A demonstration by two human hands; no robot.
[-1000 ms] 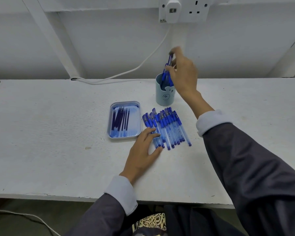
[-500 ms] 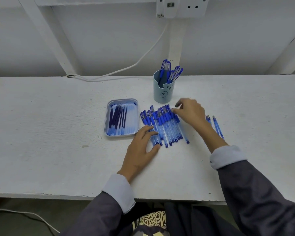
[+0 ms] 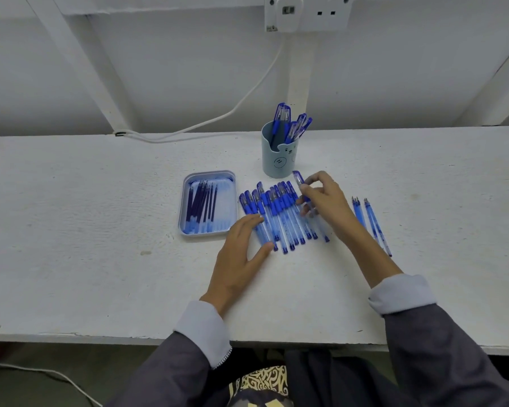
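Observation:
A row of several capped blue pens [image 3: 279,218] lies side by side on the white table [image 3: 100,274]. My left hand [image 3: 241,254] rests flat on the table, fingers straight, touching the left end of the row. My right hand [image 3: 323,198] pinches one blue pen [image 3: 299,179] at the right end of the row, its capped end raised toward the pale blue cup [image 3: 279,160]. The cup stands upright behind the row and holds several capped pens. A shallow tray [image 3: 229,177] left of the row holds several dark ink refills.
A few uncapped pens [image 3: 370,221] lie to the right of my right forearm. A white cable [image 3: 218,118] runs along the back edge from a wall socket [image 3: 309,13]. The table's front edge is near my sleeves.
My right hand came down from the cup, where it held a pen above it, to the right end of the row and has lifted one pen's cap end. My left hand stayed put.

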